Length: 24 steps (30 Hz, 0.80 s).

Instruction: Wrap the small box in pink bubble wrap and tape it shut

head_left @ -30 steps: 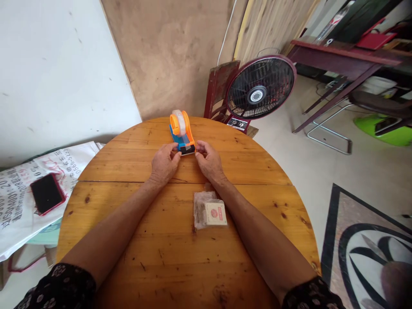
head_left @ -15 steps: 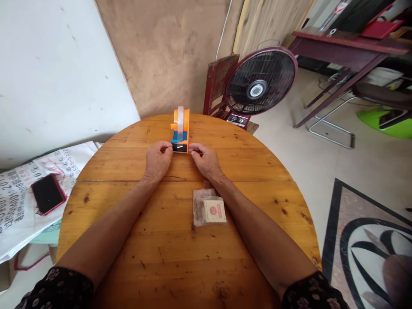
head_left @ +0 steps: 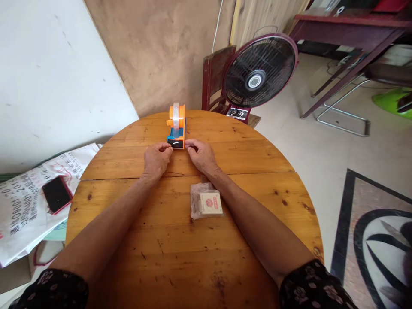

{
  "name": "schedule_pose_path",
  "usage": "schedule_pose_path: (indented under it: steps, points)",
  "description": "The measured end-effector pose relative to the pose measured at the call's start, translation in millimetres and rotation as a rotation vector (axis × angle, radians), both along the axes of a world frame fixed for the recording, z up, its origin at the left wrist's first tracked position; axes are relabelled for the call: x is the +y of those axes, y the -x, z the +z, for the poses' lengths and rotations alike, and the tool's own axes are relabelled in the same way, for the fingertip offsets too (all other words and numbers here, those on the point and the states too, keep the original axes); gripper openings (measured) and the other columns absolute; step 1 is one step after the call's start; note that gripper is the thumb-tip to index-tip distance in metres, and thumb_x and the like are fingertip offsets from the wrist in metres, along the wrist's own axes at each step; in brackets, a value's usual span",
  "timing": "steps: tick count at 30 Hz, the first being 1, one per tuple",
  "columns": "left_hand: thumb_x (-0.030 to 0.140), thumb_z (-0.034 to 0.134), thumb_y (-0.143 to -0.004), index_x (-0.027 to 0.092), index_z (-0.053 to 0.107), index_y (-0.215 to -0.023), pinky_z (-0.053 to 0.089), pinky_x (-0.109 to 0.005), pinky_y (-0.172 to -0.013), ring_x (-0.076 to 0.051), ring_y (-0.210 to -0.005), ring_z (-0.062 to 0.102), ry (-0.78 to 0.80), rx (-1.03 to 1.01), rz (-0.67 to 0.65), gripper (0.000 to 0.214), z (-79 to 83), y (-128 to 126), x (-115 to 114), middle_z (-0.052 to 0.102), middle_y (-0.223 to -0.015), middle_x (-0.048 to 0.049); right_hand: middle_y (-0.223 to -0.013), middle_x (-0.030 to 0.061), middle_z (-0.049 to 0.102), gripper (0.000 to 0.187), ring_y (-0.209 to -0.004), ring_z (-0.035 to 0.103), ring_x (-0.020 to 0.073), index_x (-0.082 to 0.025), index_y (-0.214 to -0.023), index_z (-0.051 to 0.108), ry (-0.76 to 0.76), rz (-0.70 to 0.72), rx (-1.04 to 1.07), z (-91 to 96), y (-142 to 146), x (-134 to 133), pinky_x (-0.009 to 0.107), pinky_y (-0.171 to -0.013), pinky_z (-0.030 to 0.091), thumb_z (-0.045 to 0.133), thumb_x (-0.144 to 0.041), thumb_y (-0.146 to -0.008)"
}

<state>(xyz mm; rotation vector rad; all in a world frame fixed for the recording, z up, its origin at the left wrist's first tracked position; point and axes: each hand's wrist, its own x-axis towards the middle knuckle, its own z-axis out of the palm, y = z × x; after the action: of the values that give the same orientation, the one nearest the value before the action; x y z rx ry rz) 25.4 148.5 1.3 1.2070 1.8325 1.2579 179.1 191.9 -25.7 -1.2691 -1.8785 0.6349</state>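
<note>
Wooden desk (head_left: pixel 251 150): round-edged, beneath both hands and spreading to either side of them, with a dark seam running across it just nearer the body than the hands.
White printed sack (head_left: pixel 22 193): well to the left of the left hand, beside the desk, bearing rows of dark characters and some red writing.
Fan (head_left: pixel 255 80): beyond the right hand and to its right, past the desk's far edge, its round dark grille rimmed in dark red.
Left hand (head_left: pixel 156 161): thumb and fingertips close together at the near left corner of the dispenser; whether they are clamped on it, I cannot tell.
Right hand (head_left: pixel 203 158): fingers reaching to the dispenser's near right side, thumb tip just below them; a firm hold cannot be made out.
Tape dispenser (head_left: pixel 182 122): upright on the desk, its near end between the two hands' fingertips and the rest stretching beyond them; orange and blue, with a black front.
Phone (head_left: pixel 57 194): well left of the left hand, lying on the sack, dark screen up, red edge.
Wrapped box (head_left: pixel 210 202): nearer the body than the right hand, beside that forearm, pale with red print, in crumpled clear plastic.
Tape roll (head_left: pixel 176 112): beyond both hands, seated on the dispenser's orange wheel.
</note>
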Motion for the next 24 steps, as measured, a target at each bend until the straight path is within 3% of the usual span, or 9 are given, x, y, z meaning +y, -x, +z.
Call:
schedule_pose_path:
  steps: [5,9,15,24]
  points:
    - [0.028,0.059,-0.073,0.017,0.070,-0.074,0.038,-0.022,-0.046,-0.012,-0.044,0.051,-0.011,0.107,0.013,0.016,3.9,-1.8,-2.3,0.058,-0.051,0.0032,-0.099,0.0019,0.077,0.033,-0.094,0.070,0.0211,-0.023,-0.105,0.073,0.002,-0.001,-0.015,2.3,0.0,-2.0,0.035,-0.090,0.052,0.051,-0.014,-0.082]
    - [0.028,0.057,-0.074,0.017,0.068,-0.072,0.038,-0.022,-0.048,-0.011,-0.047,0.051,-0.112,0.082,0.024,0.016,18.1,3.7,7.5,0.057,-0.052,0.0026,-0.098,0.0004,0.077,0.032,-0.092,0.070,0.0200,-0.025,-0.103,0.074,-0.010,-0.002,-0.020,2.1,-0.2,-1.9,0.033,-0.087,0.052,0.052,-0.014,-0.082]
    - [0.021,0.063,-0.067,0.018,0.062,-0.069,0.023,-0.022,-0.035,-0.009,-0.033,0.038,0.122,-0.175,-0.068,0.004,46.5,13.8,33.6,0.046,-0.043,0.0043,-0.099,0.0026,0.077,0.032,-0.093,0.070,0.0212,-0.023,-0.104,0.074,0.007,-0.004,-0.038,3.8,-0.1,-2.5,0.034,-0.087,0.051,0.051,-0.013,-0.083]
    - [0.021,0.066,-0.067,0.020,0.058,-0.062,0.033,-0.028,-0.040,-0.011,-0.034,0.039,0.359,-0.279,-0.278,0.009,48.2,19.2,55.4,0.048,-0.045,0.0019,-0.096,0.0015,0.076,0.030,-0.093,0.068,0.0202,-0.024,-0.101,0.074,0.000,0.007,-0.013,2.0,-0.8,-1.9,0.033,-0.089,0.050,0.051,-0.015,-0.083]
